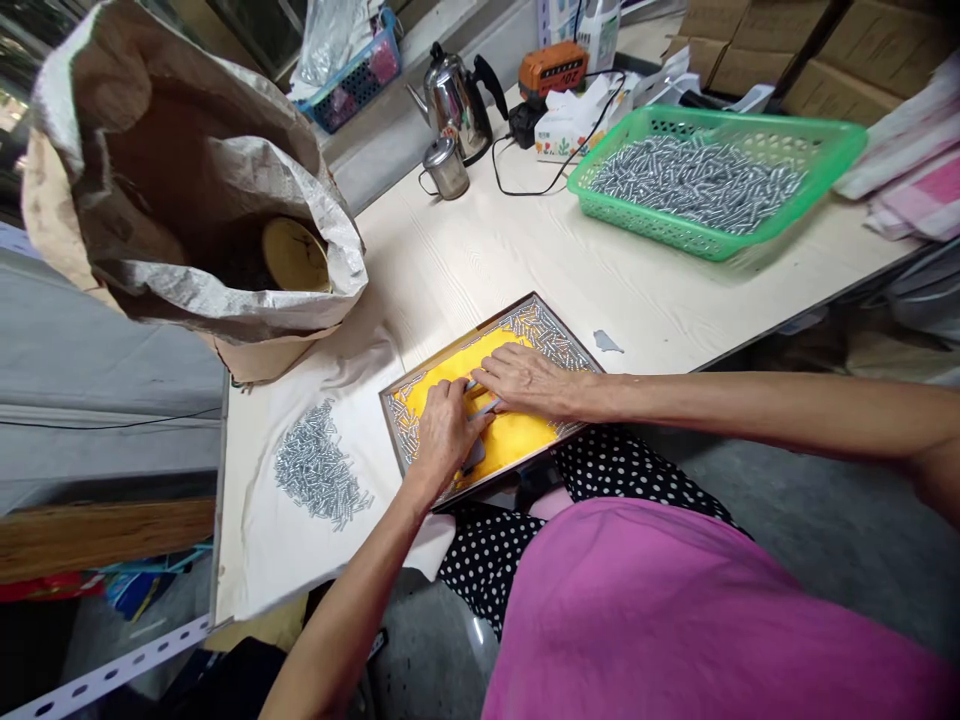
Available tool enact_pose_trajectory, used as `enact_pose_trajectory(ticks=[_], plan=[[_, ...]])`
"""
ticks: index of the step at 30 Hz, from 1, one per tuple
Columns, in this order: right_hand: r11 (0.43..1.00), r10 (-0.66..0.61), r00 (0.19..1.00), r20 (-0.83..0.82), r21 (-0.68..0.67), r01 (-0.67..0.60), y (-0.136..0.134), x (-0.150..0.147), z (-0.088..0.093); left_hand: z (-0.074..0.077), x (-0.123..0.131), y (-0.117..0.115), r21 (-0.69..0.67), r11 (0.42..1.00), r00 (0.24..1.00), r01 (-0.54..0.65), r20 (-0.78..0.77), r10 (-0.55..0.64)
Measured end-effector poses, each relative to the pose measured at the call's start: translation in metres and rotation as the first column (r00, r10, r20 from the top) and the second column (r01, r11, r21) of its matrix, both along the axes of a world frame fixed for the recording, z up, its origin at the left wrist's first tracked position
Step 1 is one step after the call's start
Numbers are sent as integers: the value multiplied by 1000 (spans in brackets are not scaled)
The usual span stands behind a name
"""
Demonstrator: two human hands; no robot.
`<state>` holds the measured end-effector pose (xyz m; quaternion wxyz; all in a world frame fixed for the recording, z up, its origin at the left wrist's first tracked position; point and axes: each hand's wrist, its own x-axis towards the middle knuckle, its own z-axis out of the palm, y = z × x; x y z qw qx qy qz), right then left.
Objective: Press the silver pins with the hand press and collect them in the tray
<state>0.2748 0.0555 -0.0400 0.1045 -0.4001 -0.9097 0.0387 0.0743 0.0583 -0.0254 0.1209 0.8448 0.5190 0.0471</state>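
Cream, wood-grained table (457, 245) crosses mid-frame, cardboard boxes (776, 25) at upper right. Left hand (444, 428) and right hand (531, 382) pinch a bluish piece (486, 409).

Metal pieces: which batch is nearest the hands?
The batch in the yellow-floored tray, where both hands are; the heap on the cloth and the pile in the green basket lie farther off.

A workshop, judging by heaped metal parts (316, 468) and stacked boxes (847, 85).

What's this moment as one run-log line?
left hand: on pale tool; right hand: on same tool; tray: under both hands; pins: at tray's ends; pile: on cloth; basket: holds pins
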Motion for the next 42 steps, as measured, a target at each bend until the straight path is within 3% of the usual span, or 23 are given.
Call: enact_pose_trajectory(ticks=[5, 8, 12, 14, 18, 19, 22, 26, 29, 31, 33, 35, 38, 42], plan=[[995, 70, 993, -93, 74, -63, -2, 6, -15, 5, -7, 20, -164, 986, 997, 0, 80, 13], [975, 170, 985, -39, 152, -162, -3, 3, -21, 8, -9, 30, -125, 980, 967, -156, 184, 177], [965, 145, 989, -13, 224, -139, -7, -2, -18, 15, -26, 39, -76, 954, 926, -290, 230, 300], [959, 122, 992, -42, 261, -107, -11, -1, -18, 22, -50, 42, -3, 926, 913, -377, 165, 372], [968, 86, 991, -104, 244, -59, -18, 8, -27, 29, -120, 42, 176, 782, 795, -597, -3, 607], [972, 79, 990, -115, 229, -51, -19, 10, -30, 29, -137, 41, 207, 756, 742, -621, -156, 652], [982, 55, 991, -123, 186, -31, -21, 12, -37, 21, -172, 36, 208, 765, 668, -609, -385, 637], [987, 44, 994, -100, 155, -28, -21, 11, -38, 13, -190, 36, 184, 806, 698, -563, -415, 583], [985, 53, 996, -72, 170, -40, -20, 11, -35, 15, -183, 37, 221, 828, 764, -516, -318, 561], [982, 47, 998, -37, 182, -39, -20, 11, -34, 17, -165, 31, 185, 824, 822, -535, -112, 559], [983, 32, 999, 1, 179, -32, -20, 10, -32, 18, -134, 17, -9, 825, 813, -566, 160, 559], [986, 18, 999, 29, 164, -22, -20, 10, -30, 17, -97, -3, -276, 828, 741, -488, 371, 560], [990, 11, 999, 52, 142, -18, -21, 10, -28, 13, -53, -31, -438, 819, 704, -370, 443, 555], [990, 11, 999, 41, 140, -17, -21, 10, -24, 6, -35, -49, -476, 793, 685, -380, 432, 587]])
